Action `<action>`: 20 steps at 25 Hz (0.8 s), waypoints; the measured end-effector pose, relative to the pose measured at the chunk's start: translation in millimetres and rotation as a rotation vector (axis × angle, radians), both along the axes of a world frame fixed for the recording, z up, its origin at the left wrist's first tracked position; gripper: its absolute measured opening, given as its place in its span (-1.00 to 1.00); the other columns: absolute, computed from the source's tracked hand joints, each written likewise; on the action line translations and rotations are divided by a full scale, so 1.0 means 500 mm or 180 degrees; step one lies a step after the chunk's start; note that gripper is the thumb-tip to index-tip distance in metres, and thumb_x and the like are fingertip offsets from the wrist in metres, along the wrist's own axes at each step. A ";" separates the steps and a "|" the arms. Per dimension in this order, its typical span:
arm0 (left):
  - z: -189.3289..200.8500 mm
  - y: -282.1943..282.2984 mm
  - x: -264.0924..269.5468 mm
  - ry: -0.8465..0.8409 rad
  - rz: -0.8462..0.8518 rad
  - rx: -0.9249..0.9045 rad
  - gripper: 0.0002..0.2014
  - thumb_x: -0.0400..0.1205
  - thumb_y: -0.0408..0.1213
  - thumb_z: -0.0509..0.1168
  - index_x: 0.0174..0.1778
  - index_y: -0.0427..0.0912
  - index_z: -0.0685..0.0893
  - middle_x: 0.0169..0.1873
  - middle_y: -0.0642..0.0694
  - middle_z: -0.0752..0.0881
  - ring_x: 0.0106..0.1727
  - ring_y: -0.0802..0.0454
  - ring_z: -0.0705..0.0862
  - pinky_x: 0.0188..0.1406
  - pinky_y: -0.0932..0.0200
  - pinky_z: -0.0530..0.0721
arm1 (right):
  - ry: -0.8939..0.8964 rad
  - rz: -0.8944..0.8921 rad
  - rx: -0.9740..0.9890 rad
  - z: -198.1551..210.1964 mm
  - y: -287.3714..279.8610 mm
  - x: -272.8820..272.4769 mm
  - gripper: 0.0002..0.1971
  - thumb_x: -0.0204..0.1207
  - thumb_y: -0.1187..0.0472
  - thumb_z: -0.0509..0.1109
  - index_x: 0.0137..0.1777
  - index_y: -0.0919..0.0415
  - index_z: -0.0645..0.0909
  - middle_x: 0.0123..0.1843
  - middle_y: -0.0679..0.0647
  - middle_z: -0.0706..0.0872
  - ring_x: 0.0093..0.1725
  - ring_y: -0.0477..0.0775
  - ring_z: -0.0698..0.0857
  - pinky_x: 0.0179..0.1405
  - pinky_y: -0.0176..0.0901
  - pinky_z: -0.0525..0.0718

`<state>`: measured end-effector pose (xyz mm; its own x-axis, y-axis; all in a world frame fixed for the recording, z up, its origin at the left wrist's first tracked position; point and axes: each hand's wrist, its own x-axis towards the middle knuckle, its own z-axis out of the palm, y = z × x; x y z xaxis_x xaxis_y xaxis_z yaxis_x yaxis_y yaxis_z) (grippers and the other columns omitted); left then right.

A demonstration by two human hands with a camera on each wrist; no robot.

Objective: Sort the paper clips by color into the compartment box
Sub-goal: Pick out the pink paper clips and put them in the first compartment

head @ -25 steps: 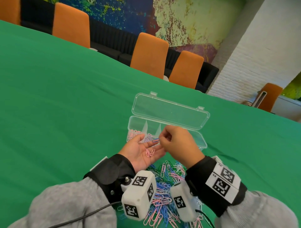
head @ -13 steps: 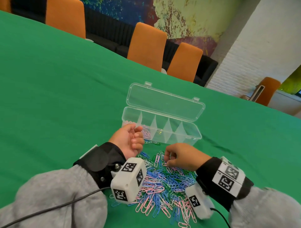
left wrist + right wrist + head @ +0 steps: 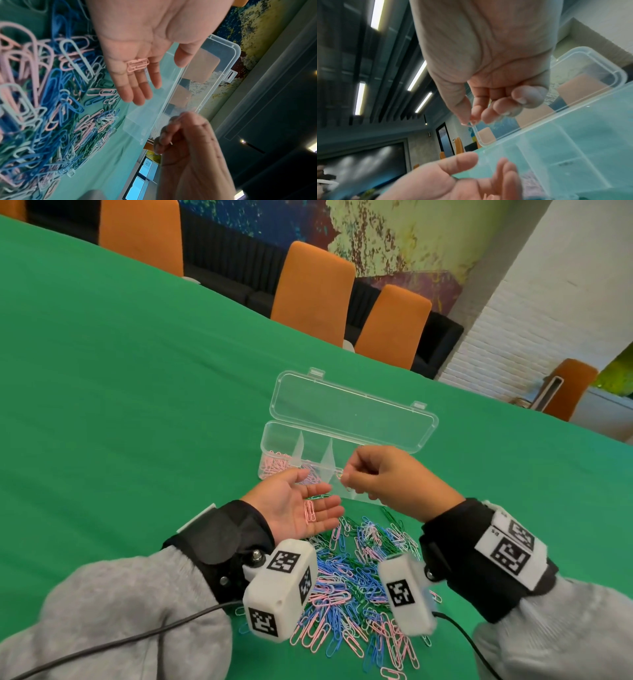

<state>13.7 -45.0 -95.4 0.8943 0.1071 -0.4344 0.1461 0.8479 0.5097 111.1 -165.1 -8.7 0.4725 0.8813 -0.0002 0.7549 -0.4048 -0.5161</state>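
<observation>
The clear compartment box (image 3: 419, 419) stands on the green table with its lid open. Pink clips (image 3: 274, 465) fill its leftmost compartment, and the one beside it holds a few clips (image 3: 311, 472). My left hand (image 3: 308, 501) lies palm up in front of the box, fingers straight, and pink paper clips (image 3: 310, 510) (image 3: 138, 65) rest on them. My right hand (image 3: 344, 479) (image 3: 471, 121) hovers over the box's middle compartments. Its thumb and forefinger pinch a thin paper clip, mostly hidden, whose colour I cannot tell. The mixed pile of clips (image 3: 352, 577) lies between my wrists.
Orange chairs (image 3: 311, 292) line the far edge of the table. Green cloth (image 3: 137, 405) stretches to the left of and behind the box. Cables (image 3: 120, 642) trail from both wrist cameras near the front edge.
My left hand has opened from a loose fist to palm up, showing the pink clips. My right hand has lifted off the pile and moved up over the box.
</observation>
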 end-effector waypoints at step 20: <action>0.008 0.014 -0.010 -0.0278 0.0398 -0.0008 -0.77 0.64 -0.26 0.09 -0.34 -0.16 0.45 -0.62 0.03 0.30 -0.72 0.16 0.25 -0.82 0.43 0.17 | -0.0526 0.0035 -0.1534 -0.081 -0.084 0.029 -0.99 0.55 0.18 0.34 -0.09 0.08 0.57 -0.31 -0.18 0.53 -0.34 -0.23 0.47 -0.39 -0.42 0.37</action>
<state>8.6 -38.0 -91.4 0.9085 0.2190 -0.3559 -0.0056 0.8580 0.5137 125.5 -206.9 -49.1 0.4912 0.8044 -0.3340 0.8162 -0.5590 -0.1459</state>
